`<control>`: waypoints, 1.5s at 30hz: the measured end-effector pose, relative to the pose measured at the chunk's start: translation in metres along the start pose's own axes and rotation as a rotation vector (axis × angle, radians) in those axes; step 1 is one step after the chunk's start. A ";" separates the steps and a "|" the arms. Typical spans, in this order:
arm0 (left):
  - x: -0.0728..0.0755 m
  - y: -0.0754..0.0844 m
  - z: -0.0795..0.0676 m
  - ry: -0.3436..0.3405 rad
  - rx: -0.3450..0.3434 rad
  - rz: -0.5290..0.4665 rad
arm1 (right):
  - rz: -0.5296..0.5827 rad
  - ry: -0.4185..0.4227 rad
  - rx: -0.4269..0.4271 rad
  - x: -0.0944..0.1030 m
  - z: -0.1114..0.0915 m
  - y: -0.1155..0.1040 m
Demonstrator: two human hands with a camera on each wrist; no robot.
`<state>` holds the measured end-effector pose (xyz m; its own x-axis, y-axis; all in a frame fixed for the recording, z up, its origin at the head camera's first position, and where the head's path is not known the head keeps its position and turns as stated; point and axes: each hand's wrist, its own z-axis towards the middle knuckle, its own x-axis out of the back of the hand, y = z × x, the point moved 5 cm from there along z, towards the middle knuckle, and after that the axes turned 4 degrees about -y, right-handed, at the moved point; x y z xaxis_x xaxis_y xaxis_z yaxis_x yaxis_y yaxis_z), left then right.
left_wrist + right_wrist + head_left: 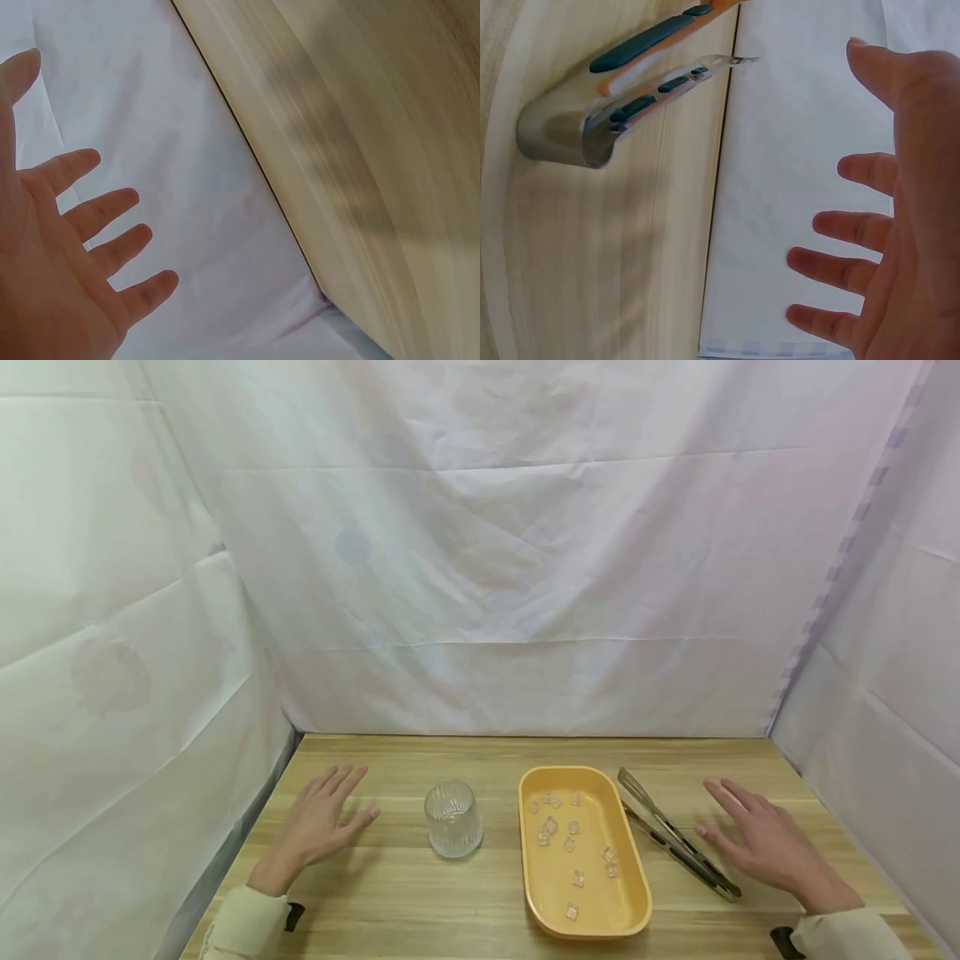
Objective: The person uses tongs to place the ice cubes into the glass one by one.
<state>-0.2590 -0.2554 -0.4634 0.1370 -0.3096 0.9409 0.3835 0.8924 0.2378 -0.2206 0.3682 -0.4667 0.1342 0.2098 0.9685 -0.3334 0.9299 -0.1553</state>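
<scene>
My left hand (313, 822), fingers spread, is over the left part of the table and holds nothing. To its right stands a ribbed clear glass (453, 820). A yellow tray (529, 877) right of the glass has several small clear cubes (569, 843) scattered in it. Metal tongs (678, 841) with dark grip pads lie slantwise between the tray and my right hand (768, 843). That hand is spread too, with nothing in it, its thumb nearest the tongs. In the right wrist view the bent end of the tongs (559, 135) appears left of the fingers.
The wooden table (390, 910) ends at a white cloth backdrop (480, 610) behind. White cloth also hangs at the left (112, 693) and right sides. Dark bands show at both wrists, beside pale sleeves (247, 927).
</scene>
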 end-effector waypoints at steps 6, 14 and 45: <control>-0.001 0.005 -0.001 0.025 -0.017 -0.078 | 0.024 -0.063 -0.041 -0.007 -0.002 -0.003; -0.003 0.013 0.002 -0.008 0.002 -0.174 | 0.006 -0.078 -0.048 -0.011 -0.004 -0.008; -0.050 0.057 0.017 -0.198 0.112 -0.528 | 0.059 -0.167 -0.086 -0.028 0.000 -0.019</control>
<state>-0.2599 -0.1836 -0.4931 -0.2243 -0.6650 0.7124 0.2535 0.6660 0.7015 -0.2181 0.3446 -0.4912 -0.0424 0.2188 0.9748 -0.2541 0.9413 -0.2223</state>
